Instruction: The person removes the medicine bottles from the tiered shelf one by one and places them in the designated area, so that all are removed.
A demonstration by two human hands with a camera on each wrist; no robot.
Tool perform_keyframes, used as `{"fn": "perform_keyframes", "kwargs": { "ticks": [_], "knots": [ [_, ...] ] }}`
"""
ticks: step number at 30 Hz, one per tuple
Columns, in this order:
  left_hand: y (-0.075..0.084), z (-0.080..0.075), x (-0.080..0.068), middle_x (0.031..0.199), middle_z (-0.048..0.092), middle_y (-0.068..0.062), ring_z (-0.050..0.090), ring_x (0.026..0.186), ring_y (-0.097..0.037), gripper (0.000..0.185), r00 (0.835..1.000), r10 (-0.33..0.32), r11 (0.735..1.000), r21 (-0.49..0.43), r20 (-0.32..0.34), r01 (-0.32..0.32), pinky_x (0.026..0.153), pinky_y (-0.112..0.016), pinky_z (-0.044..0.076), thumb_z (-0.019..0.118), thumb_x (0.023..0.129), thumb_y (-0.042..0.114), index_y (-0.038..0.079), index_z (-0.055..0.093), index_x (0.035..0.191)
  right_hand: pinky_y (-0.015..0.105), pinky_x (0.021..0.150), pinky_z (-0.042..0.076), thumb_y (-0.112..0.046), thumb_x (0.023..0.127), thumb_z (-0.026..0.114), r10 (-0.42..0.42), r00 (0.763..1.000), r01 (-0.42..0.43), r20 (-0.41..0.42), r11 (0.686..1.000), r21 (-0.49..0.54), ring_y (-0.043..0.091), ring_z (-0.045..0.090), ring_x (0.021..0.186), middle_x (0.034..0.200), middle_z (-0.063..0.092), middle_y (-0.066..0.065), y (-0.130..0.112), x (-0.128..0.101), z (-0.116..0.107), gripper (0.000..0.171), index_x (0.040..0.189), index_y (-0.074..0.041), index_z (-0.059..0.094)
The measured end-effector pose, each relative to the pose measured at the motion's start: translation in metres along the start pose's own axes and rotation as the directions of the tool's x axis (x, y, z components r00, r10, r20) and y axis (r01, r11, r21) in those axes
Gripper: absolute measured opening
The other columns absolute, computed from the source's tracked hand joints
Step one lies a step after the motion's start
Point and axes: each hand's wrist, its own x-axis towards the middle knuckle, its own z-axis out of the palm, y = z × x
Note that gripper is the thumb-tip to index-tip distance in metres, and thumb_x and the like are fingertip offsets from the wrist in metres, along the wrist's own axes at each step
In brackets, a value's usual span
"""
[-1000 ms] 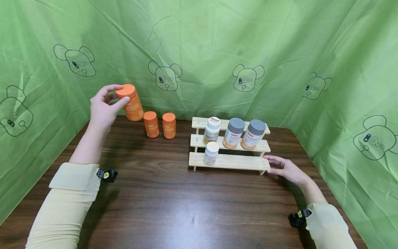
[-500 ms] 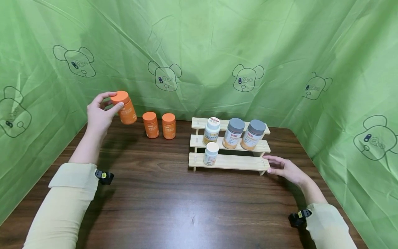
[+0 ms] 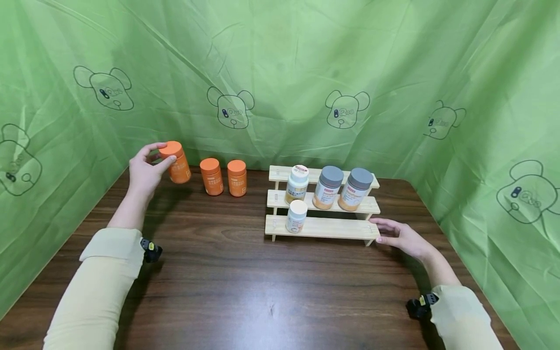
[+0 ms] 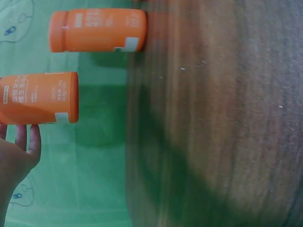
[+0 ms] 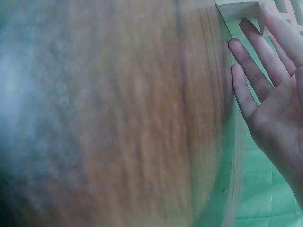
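- Left hand is curled round an orange bottle, with the thumb and fingers placed near its cap; the bottle is held tilted at the far left of the dark wooden table, close to the green cloth backdrop.
- In the left wrist view, the held bottle is seen just clear of the tabletop, with fingertips showing beside it.
- Two more orange bottles are stood upright just to the right of the held one, side by side.
- Further right, a three-step wooden rack is placed on the table; a small white bottle is carried on its lowest step, and a white-capped bottle and two grey-capped bottles on the middle step.
- Right hand is laid flat with fingers straight, nothing being gripped; its fingertips are set against the rack's lower right corner.
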Motion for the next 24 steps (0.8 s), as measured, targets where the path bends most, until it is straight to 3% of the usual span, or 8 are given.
{"fn": "perform_keyframes", "kwargs": {
  "ticks": [10,18,24],
  "knots": [
    [-0.03,0.004,0.005,0.111,0.054,0.007,0.051,0.093,-0.005,0.048,1.0,-0.017,0.998,0.056,0.007,0.017,0.071,-0.008,0.046,0.077,0.079,0.016,0.01,0.061,0.123,0.014,0.089,0.042,-0.015,0.089,0.066,0.0,1.0,0.0,0.004,1.0,0.002,-0.001,0.054,0.111,0.128,0.057,0.019,0.0,0.0,-0.001,0.055,0.139,-0.008,0.045],
    [-0.044,0.008,0.005,0.124,0.05,0.001,0.051,0.102,-0.006,0.05,0.996,-0.07,0.996,0.064,0.062,0.066,0.073,-0.008,0.047,0.074,0.081,0.019,0.01,0.057,0.128,0.015,0.089,0.042,-0.015,0.089,0.066,0.007,1.0,-0.007,0.006,1.0,0.009,-0.002,0.054,0.111,0.129,0.055,0.02,0.003,-0.001,-0.001,0.055,0.139,-0.008,0.045],
    [-0.05,0.007,0.004,0.126,0.049,0.001,0.051,0.101,-0.007,0.051,0.991,-0.088,0.989,0.13,0.096,0.075,0.072,-0.007,0.046,0.072,0.083,0.024,0.011,0.056,0.13,0.014,0.09,0.041,-0.015,0.089,0.067,0.008,1.0,-0.009,0.009,1.0,0.022,-0.002,0.053,0.112,0.13,0.055,0.02,0.002,0.001,-0.001,0.055,0.139,-0.008,0.045]
  ]
}}
